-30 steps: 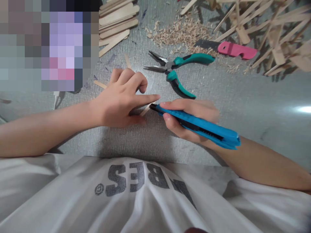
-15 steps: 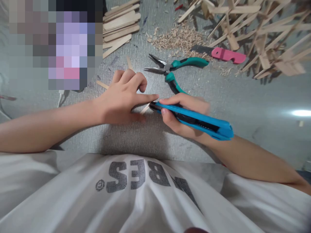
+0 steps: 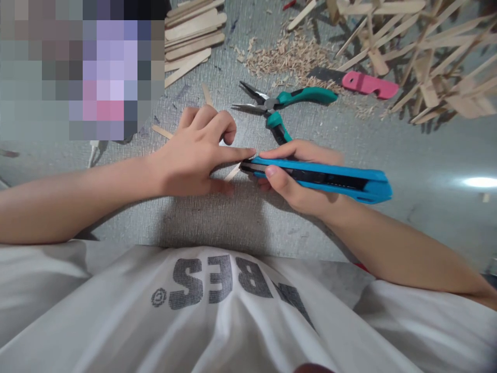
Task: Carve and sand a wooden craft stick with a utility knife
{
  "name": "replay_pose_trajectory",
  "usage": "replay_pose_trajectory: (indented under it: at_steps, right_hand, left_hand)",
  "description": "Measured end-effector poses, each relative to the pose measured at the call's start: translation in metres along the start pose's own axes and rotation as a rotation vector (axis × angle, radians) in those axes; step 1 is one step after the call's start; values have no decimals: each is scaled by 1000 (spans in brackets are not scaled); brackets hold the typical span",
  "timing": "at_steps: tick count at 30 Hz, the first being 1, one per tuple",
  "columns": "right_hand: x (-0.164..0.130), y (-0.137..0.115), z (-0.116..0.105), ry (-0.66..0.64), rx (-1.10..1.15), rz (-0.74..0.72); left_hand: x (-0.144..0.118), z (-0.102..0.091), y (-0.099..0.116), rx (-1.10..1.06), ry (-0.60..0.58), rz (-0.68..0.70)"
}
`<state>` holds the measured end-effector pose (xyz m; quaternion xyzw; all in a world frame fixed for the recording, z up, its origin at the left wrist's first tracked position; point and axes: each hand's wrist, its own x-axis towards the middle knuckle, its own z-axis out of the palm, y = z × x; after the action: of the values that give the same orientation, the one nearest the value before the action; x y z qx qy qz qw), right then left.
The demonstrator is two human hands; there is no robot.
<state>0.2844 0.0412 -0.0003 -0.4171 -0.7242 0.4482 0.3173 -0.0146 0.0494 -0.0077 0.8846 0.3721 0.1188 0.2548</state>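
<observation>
1. Here, in the head view, my right hand (image 3: 301, 199) is clamped around the blue cutter (image 3: 322, 180). The thumb lies on the near side of its body, and the forefinger stretches along the far side. The cutter points to the left, and its back end sticks out beyond my hand.

2. My left hand (image 3: 190, 163) rests on the grey table (image 3: 217, 223) with the palm down. Its forefinger is straight, the other fingers are bent, and the thumb stands apart from the forefinger. What is under the palm I cannot tell, because the hand covers it.

3. The thin wooden strip (image 3: 232, 172) lies slanting between my left thumb and forefinger, just beside the dark nose of the cutter. Whether the blade touches the wood, I cannot tell.

4. Farther from me lie the green-handled pliers (image 3: 271, 105), with the jaws spread toward the left. My right hand partly hides one handle.

5. Behind the pliers there is a heap of wood shavings (image 3: 291, 56), and at its edge a pink-handled knife (image 3: 368, 85). On the right are many crossed wooden pieces (image 3: 398, 52); on the left, a pile of flat sticks (image 3: 194, 45).
</observation>
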Motion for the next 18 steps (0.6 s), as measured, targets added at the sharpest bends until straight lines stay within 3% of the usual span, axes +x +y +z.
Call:
replay_pose_trajectory:
  at_steps: [10,18]
  right_hand:
    - [1,-3,-4,-24,63,100]
    - [0,0,-2,-29,155,126]
  left_hand:
    - [0,-8,16,142,-49,-59]
    - [1,-9,13,79,-67,-72]
